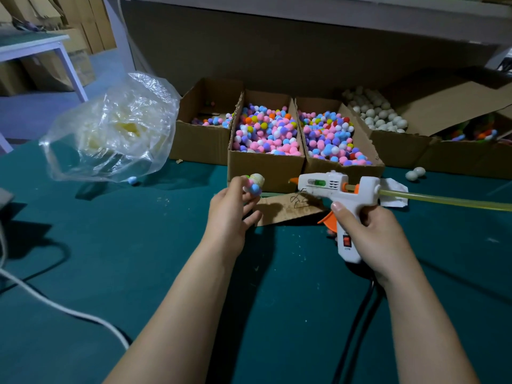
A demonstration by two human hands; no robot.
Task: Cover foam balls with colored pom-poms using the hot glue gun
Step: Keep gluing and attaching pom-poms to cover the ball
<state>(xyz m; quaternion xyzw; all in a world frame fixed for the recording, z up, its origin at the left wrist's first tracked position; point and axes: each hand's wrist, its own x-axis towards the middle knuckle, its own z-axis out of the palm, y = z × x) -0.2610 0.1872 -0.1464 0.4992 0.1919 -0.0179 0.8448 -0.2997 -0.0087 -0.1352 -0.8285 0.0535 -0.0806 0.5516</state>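
While the left hand (230, 214) pinches a part-covered foam ball (256, 182) beside the glue gun (332, 187) gripped by the right hand (371, 234), bare foam remains

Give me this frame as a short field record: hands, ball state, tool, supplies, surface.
left hand: pinches foam ball, partly covered with pom-poms
right hand: grips glue gun, nozzle aimed at the ball, not touching
glue stick: protrudes from gun's back
loose pom-poms: fill cardboard boxes behind the hands
bare foam balls: in box at right
surface: green table
also: clear plastic bag at left
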